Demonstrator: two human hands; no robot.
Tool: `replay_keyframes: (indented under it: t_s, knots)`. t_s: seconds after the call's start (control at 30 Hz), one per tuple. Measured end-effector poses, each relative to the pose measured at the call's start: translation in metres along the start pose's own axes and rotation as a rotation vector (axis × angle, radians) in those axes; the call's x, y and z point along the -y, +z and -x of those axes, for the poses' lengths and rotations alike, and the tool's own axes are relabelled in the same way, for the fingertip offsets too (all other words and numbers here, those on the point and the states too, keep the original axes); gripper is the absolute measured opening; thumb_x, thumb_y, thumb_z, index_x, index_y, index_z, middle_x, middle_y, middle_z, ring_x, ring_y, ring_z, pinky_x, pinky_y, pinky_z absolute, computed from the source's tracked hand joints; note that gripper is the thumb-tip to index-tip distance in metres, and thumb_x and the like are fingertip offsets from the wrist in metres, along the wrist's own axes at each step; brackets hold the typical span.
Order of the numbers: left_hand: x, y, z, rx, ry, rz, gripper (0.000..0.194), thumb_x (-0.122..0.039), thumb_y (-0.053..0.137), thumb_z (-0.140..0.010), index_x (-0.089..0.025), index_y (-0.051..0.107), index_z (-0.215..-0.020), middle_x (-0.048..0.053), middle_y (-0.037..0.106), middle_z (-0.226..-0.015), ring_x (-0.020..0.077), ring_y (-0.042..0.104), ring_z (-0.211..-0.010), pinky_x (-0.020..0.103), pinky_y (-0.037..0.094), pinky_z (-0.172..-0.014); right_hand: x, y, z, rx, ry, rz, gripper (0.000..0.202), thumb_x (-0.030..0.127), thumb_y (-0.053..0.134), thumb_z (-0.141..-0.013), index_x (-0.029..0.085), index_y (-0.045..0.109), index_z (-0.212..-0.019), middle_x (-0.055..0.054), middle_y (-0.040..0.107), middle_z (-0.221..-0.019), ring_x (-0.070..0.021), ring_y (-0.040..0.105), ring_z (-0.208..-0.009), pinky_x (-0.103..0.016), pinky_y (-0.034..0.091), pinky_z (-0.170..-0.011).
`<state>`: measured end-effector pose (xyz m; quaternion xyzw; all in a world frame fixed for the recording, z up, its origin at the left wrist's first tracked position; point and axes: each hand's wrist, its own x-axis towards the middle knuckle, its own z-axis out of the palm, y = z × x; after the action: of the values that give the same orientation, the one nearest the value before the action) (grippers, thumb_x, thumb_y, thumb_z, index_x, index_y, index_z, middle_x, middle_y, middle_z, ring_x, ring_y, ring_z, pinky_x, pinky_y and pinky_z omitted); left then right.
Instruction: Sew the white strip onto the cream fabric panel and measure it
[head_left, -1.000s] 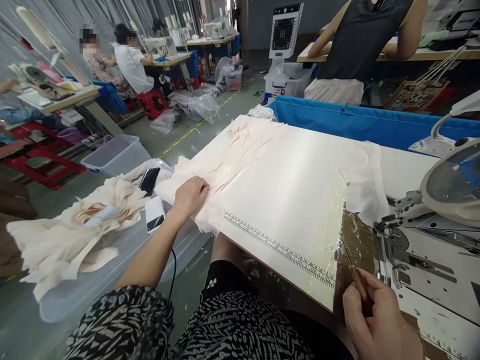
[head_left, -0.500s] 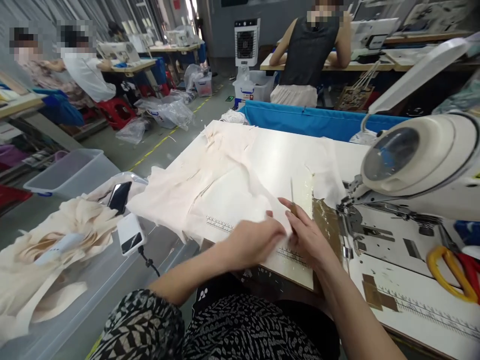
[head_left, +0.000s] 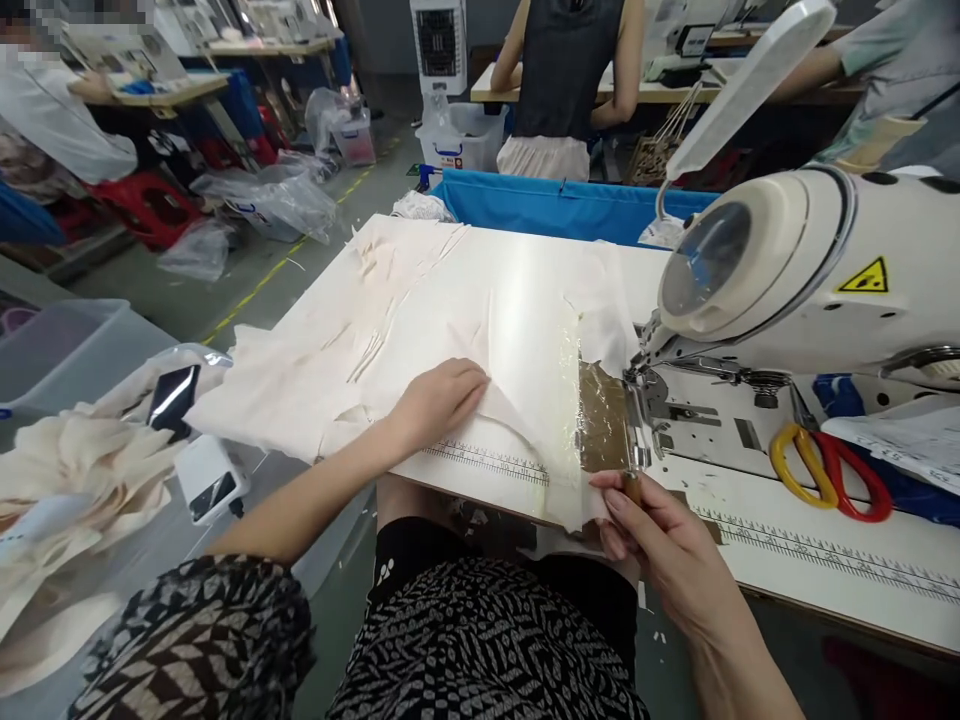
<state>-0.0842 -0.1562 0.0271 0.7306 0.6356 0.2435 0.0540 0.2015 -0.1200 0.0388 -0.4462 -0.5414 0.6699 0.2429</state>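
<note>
A thin pale-pink cloth piece (head_left: 571,492) lies at the near edge of a white sewing table (head_left: 525,290), between the hands and touching both: right of the left fingers, left of the right fingers. Its long axis appears to run diagonally, its narrow end pointing near and right. The left hand (head_left: 439,405) rests on its far-left part, fingers together; whether they grip, I cannot tell. The right hand (head_left: 664,530) closes around a wooden-handled tool (head_left: 634,487), fingertips at the narrow end; a pinch is unclear. More pale cloth (head_left: 300,350) spreads left; right stand a sewing machine (head_left: 810,270) and yellow-and-red-handled scissors (head_left: 832,475). Beyond, a co-worker (head_left: 571,80) sits facing away.
</note>
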Motion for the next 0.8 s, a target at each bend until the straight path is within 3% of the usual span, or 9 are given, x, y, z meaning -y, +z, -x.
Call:
replay_keyframes:
  t_s: [0.13,0.27,0.37,0.43,0.53,0.6,0.7,0.8]
  knots:
    - [0.027,0.016,-0.019,0.104,-0.057,-0.173,0.046,-0.035,0.035,-0.102,-0.011,0.049,-0.138,0.015,0.049,-0.147,0.0262,0.043,-0.138,0.048,0.035,-0.116,-0.009,0.000,0.011,-0.115,-0.069,0.072,0.035,0.055,0.070,-0.083,0.022,0.070,-0.096,0.000,0.057,-0.072,-0.0133,0.053,-0.063,-0.023,0.049,-0.058]
    - [0.049,0.024,-0.044,0.154,-0.188,-0.294,0.052,-0.040,0.031,-0.102,-0.018,0.037,-0.149,0.012,0.033,-0.159,0.0281,0.028,-0.147,0.055,0.027,-0.118,-0.012,-0.007,0.015,-0.215,-0.158,0.120,0.037,0.057,0.067,-0.085,0.020,0.070,-0.093,-0.001,0.055,-0.068,-0.0134,0.051,-0.059,-0.023,0.047,-0.053]
    - [0.068,0.019,-0.064,0.097,-0.312,-0.398,0.050,-0.029,0.032,-0.101,-0.016,0.037,-0.148,0.013,0.033,-0.158,0.0300,0.029,-0.146,0.058,0.024,-0.118,-0.016,-0.020,0.022,-0.172,-0.146,0.109,0.039,0.057,0.069,-0.083,0.019,0.069,-0.093,0.001,0.052,-0.061,-0.0115,0.048,-0.048,-0.022,0.042,-0.044]
    - [0.073,0.014,-0.071,0.009,-0.346,-0.487,0.051,-0.021,0.037,-0.096,-0.011,0.039,-0.146,0.017,0.037,-0.155,0.0331,0.031,-0.144,0.059,0.023,-0.117,-0.020,-0.028,0.029,-0.128,-0.132,0.143,0.038,0.057,0.068,-0.084,0.019,0.070,-0.092,-0.001,0.056,-0.062,-0.0140,0.053,-0.050,-0.024,0.048,-0.048]
    - [0.058,0.008,-0.068,-0.093,-0.214,-0.503,0.045,-0.014,0.040,-0.091,-0.011,0.052,-0.135,0.020,0.051,-0.140,0.0335,0.043,-0.132,0.055,0.035,-0.109,-0.027,-0.036,0.039,-0.108,-0.104,0.223,0.036,0.055,0.066,-0.087,0.020,0.072,-0.095,-0.007,0.068,-0.080,-0.0202,0.066,-0.070,-0.027,0.057,-0.065]
    - [0.037,0.009,-0.057,-0.061,-0.031,-0.412,0.036,-0.016,0.037,-0.094,-0.013,0.061,-0.121,0.017,0.061,-0.123,0.0296,0.053,-0.117,0.047,0.045,-0.097,-0.031,-0.036,0.042,-0.101,-0.093,0.270,0.036,0.054,0.063,-0.089,0.021,0.073,-0.097,-0.009,0.070,-0.088,-0.0222,0.068,-0.080,-0.027,0.057,-0.071]
    - [0.006,0.019,-0.035,0.089,0.215,-0.305,0.034,-0.023,0.033,-0.098,-0.014,0.065,-0.108,0.013,0.065,-0.108,0.0237,0.058,-0.096,0.038,0.050,-0.082,-0.033,-0.033,0.045,-0.093,-0.094,0.275,0.038,0.055,0.060,-0.091,0.021,0.073,-0.098,-0.005,0.065,-0.071,-0.0178,0.061,-0.060,-0.024,0.053,-0.056]
    - [-0.002,0.028,-0.020,0.170,0.220,-0.317,0.041,-0.033,0.031,-0.102,-0.012,0.060,-0.121,0.014,0.063,-0.123,0.0250,0.057,-0.102,0.037,0.049,-0.079,-0.030,-0.032,0.048,-0.193,-0.120,0.317,0.038,0.056,0.060,-0.090,0.021,0.073,-0.095,-0.005,0.065,-0.071,-0.0145,0.055,-0.053,-0.022,0.047,-0.048]
